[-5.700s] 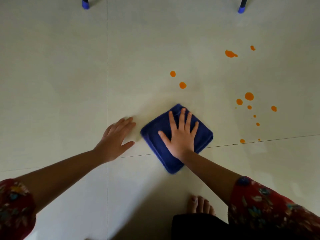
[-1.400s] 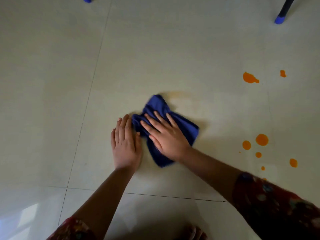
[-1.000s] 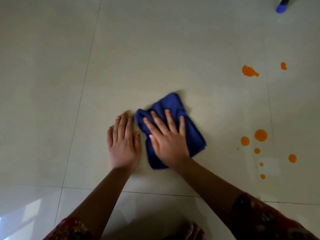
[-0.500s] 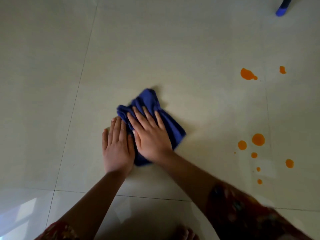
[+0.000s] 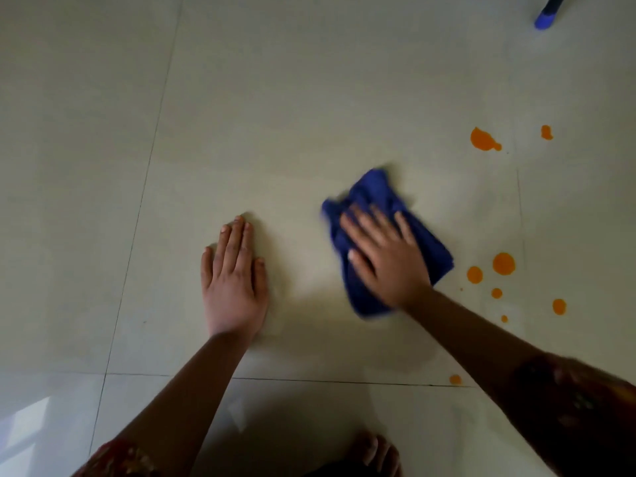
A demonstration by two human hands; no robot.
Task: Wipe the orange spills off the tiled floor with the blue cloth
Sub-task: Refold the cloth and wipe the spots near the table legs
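Across the whole view a pale tiled floor [image 5: 309, 98] is seen, divided by thin grout lines. On the right half of the middle tile the blue cloth [image 5: 375, 191] lies crumpled. It is pressed to the floor by the right hand [image 5: 389, 256], whose fingers are spread straight over it; both are blurred, so a sweep is judged to be under way. Well apart, nearer the tile's left edge, the left hand [image 5: 234, 284] is planted palm down, fingers straight and close together, holding nothing. Just beside the cloth's right corner a cluster of orange spills [image 5: 503, 263] is scattered. Two more drops [image 5: 481, 139] are found near the tile's right edge, farther up, and one small drop [image 5: 455, 379] sits on the near grout line. A blue-capped furniture leg [image 5: 545, 18] is seen at the far right corner. The wiping step is judged to be in hand, with these spills not yet reached. The next move calls for the cloth to be slid rightward over the cluster under flat pressure, so that liquid is lifted, not smeared. No brand, label or writing can be read.
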